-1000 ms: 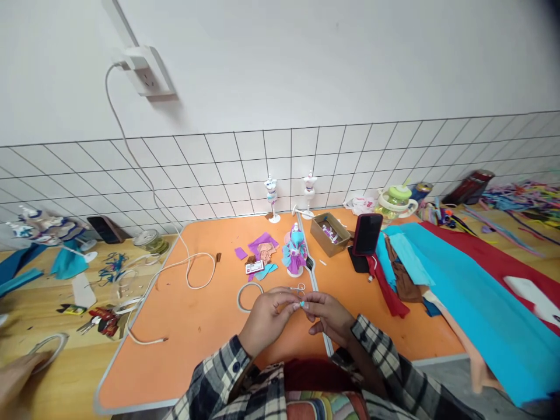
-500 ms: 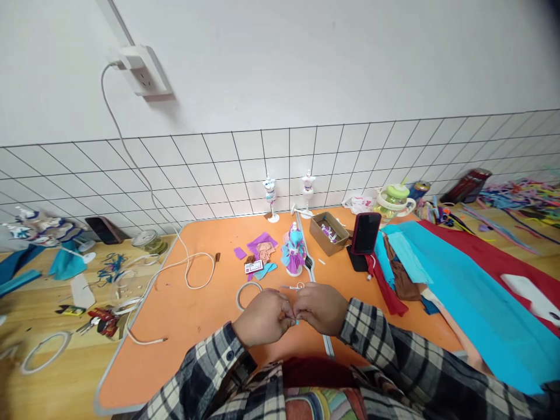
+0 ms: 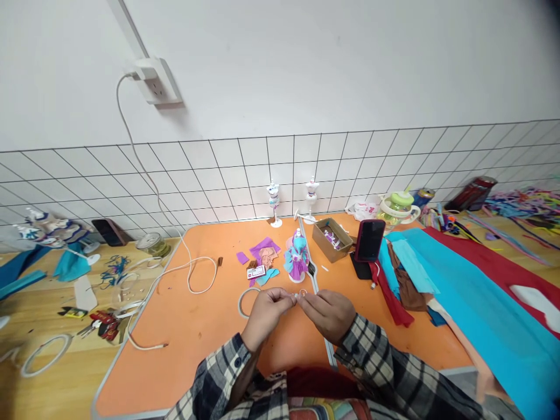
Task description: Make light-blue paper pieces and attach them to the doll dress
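My left hand point(image 3: 268, 314) and my right hand point(image 3: 331, 314) meet fingertip to fingertip over the orange table point(image 3: 210, 326). Both are closed in a pinch around a tiny pale piece point(image 3: 296, 296), too small to name. Just past the fingertips show the white loops of small scissors point(image 3: 303, 291), partly hidden. Behind them stands a mini dress form point(image 3: 297, 259) in a blue and purple dress. A white tape ring point(image 3: 240, 303) lies left of my left hand, partly covered by it. Fabric scraps point(image 3: 268, 254) and a small white-labelled box point(image 3: 256, 272) lie beyond.
Two white mini dress forms, one point(image 3: 273, 201) left and one point(image 3: 311, 198) right, stand by the wall. A cardboard box point(image 3: 331, 248) and a propped phone point(image 3: 370, 242) are at right, beside blue fabric point(image 3: 472, 297). A white cable point(image 3: 188, 274) crosses the table's left side.
Both hands have moved slightly away from me and raised their fingertips, still pinched together. A bit of light blue under the fingers earlier now shows as a pale speck between them.
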A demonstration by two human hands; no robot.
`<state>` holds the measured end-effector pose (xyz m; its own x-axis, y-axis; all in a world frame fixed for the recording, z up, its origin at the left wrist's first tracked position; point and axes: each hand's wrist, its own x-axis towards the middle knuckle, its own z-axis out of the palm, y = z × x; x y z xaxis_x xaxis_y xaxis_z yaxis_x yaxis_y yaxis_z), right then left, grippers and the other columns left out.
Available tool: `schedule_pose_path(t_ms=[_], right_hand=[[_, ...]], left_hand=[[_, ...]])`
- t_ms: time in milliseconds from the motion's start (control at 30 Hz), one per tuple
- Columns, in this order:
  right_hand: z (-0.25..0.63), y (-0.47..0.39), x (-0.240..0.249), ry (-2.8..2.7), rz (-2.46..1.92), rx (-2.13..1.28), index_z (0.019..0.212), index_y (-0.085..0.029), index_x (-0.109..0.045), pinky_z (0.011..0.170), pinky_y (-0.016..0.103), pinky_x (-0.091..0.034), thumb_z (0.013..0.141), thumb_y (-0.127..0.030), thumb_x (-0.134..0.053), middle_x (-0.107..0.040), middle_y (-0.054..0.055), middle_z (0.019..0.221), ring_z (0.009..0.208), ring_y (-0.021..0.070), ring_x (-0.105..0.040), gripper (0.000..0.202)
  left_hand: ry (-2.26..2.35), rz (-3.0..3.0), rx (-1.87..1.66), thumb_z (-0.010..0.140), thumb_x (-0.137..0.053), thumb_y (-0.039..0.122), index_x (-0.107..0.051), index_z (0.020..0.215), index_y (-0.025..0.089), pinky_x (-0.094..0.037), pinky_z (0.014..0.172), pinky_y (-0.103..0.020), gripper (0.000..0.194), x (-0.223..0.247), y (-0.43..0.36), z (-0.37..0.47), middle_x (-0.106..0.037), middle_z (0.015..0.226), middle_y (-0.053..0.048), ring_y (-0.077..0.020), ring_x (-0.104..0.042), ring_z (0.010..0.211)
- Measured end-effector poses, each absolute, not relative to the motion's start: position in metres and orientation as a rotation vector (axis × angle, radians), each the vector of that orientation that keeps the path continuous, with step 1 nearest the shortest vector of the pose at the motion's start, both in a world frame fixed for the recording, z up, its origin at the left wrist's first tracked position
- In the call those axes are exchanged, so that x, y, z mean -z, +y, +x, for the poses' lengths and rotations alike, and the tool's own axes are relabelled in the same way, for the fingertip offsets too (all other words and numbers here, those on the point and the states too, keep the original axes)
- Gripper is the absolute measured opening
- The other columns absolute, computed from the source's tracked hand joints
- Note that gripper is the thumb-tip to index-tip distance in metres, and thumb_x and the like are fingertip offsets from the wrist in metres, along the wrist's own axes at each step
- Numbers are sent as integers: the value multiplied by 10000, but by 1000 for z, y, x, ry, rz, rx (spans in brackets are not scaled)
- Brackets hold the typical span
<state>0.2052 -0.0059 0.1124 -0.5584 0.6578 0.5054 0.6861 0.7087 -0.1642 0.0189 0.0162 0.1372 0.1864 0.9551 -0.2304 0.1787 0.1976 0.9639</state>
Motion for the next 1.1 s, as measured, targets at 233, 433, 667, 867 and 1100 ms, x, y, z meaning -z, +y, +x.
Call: schedule_pose_path(t_ms=[233,433,667,867,1100], right_hand=[[204,-3,-129,-1562,-1382,-815,1023,-190,-699,544,269,-517,891,-405,-473,-681,86,861,671,164,-605,339],[186,-2,-143,-1268,-1280,-1377,889,-157,-693,377,190,-455,705,-474,-673,-633,35,744,613,140,-551,367],[186,-4,-142,-1275,-1256,-1327,777,-173,-706,424,188,-481,709,-416,-687,-608,32,714,678,151,-548,253],[193,-3,-137,-1278,-1088,-1373,1057,-234,-658,422,186,-463,727,-403,-699,-606,42,908,661,125,-537,374],[196,-1,-138,-1475,-1134,-1229,802,-199,-729,479,181,-391,713,-331,-734,-634,41,862,646,99,-517,159]], left_hand=[[1291,1426,-962,737,-659,349,-691,692,173,-500,706,-295,185,-150,8,20,-714,730,-43,-179,-643,704],[1349,1849,-1073,773,-628,226,-691,710,214,-497,787,-303,89,-159,-1,23,-720,801,-43,-197,-663,854],[1235,1731,-969,796,-639,278,-731,778,203,-486,781,-297,120,-163,2,19,-727,836,-55,-192,-652,817],[1029,1277,-727,749,-691,411,-747,742,154,-435,691,-261,263,-176,6,16,-697,724,-39,-159,-575,692],[948,1136,-689,708,-732,440,-745,730,139,-366,673,-236,301,-176,4,17,-611,645,-3,-120,-465,655]])
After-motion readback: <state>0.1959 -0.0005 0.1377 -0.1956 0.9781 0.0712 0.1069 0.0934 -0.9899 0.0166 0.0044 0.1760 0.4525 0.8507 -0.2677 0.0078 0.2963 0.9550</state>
